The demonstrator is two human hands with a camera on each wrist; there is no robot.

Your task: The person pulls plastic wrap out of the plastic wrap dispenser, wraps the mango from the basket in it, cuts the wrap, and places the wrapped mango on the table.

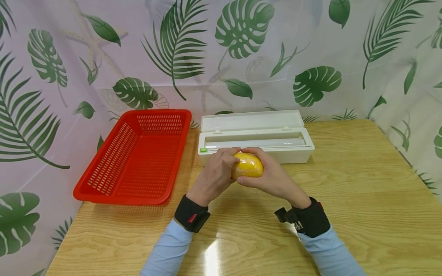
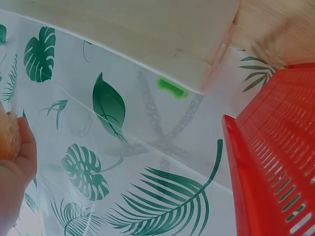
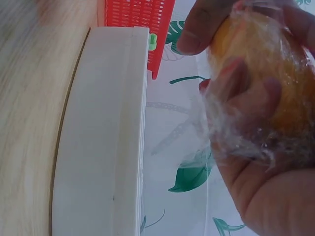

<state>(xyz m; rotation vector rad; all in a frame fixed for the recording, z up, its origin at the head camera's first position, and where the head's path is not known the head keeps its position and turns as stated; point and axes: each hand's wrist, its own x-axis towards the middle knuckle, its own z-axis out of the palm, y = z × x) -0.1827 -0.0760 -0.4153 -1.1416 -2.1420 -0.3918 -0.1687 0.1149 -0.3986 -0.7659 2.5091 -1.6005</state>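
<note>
A yellow mango-like fruit [image 1: 250,165], wrapped in clear cling film, is held above the table in front of the white box. My left hand [image 1: 216,169] grips its left end with curled fingers. Around the other end, the right hand [image 1: 274,177] curls, thumb below and fingers over the top. Loose, crinkled cling film [image 3: 231,142] bunches along the fruit [image 3: 263,44] in the right wrist view. Only an edge of the fruit [image 2: 7,135] appears in the left wrist view. Behind the hands stands a cling film dispenser [image 1: 290,156], its lid raised and a roll inside.
A red plastic basket [image 1: 155,200] with slotted walls sits to the left. A green slider [image 1: 203,150] is at the dispenser's left end. The wooden table [image 1: 362,184] meets a leaf-patterned cloth [image 1: 269,96] behind it.
</note>
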